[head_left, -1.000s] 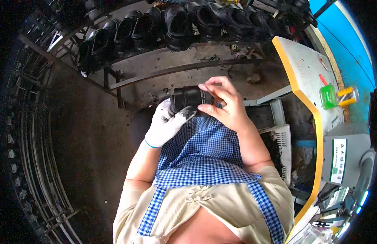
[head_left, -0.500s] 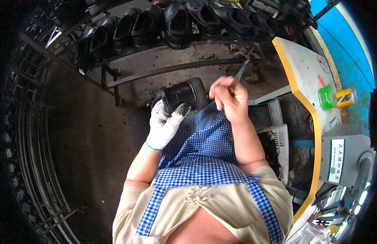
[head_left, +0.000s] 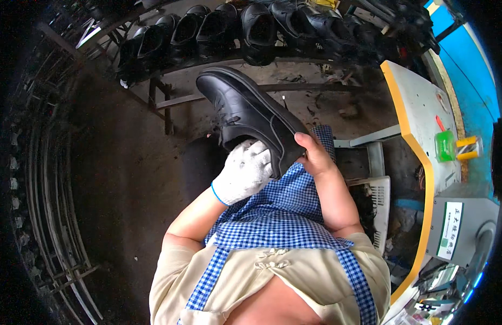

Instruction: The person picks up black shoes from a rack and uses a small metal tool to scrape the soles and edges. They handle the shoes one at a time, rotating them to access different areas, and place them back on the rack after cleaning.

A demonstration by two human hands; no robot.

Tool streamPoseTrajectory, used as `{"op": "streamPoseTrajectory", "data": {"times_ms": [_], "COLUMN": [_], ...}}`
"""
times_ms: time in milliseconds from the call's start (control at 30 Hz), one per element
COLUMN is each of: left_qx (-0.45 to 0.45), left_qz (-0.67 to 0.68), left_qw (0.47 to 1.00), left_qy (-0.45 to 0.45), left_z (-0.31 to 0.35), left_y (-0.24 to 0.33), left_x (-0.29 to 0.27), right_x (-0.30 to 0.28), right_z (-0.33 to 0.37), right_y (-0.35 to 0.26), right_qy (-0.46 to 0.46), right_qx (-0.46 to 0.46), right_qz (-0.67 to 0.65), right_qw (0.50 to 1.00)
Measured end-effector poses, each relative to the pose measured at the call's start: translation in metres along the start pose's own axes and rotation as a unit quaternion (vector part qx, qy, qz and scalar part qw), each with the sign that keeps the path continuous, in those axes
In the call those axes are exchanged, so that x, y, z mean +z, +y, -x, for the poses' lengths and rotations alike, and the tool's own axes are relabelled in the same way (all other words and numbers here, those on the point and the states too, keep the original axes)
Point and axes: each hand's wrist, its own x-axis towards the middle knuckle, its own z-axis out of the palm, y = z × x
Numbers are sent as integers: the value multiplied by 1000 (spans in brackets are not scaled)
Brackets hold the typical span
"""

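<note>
The black leather-look shoe (head_left: 247, 111), tilted between both hands, could have been dropped if its heel slipped from the bare right hand (head_left: 317, 158), thumb pressed there, other fingers mostly hidden. The opening was gripped by the white knit-gloved left hand (head_left: 243, 170), fingers curled together; a smooth upper and rounded toe were shown

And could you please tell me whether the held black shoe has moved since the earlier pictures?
Yes: the shoe now reaches farther up the picture, across the lower rack bar it was below.
</note>
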Motion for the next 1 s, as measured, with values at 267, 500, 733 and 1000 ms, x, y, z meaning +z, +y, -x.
{"op": "streamPoseTrajectory", "data": {"times_ms": [267, 500, 733, 1000], "left_qx": [-221, -360, -328, -344], "left_qz": [277, 532, 492, 562], "left_qw": [861, 634, 774, 735], "left_qy": [366, 430, 227, 162], "left_z": [28, 9, 13, 9], "left_y": [-7, -26, -18, -1], "left_x": [-51, -45, -54, -44], "right_x": [-11, -33, 17, 64], "right_z": [1, -8, -6, 26], "right_y": [38, 84, -28, -91], "right_qy": [-156, -41, -17, -112], "right_qx": [-61, 46, -326, -406], "right_qz": [-275, -123, 342, 575], "right_qw": [947, 990, 881, 702]}}
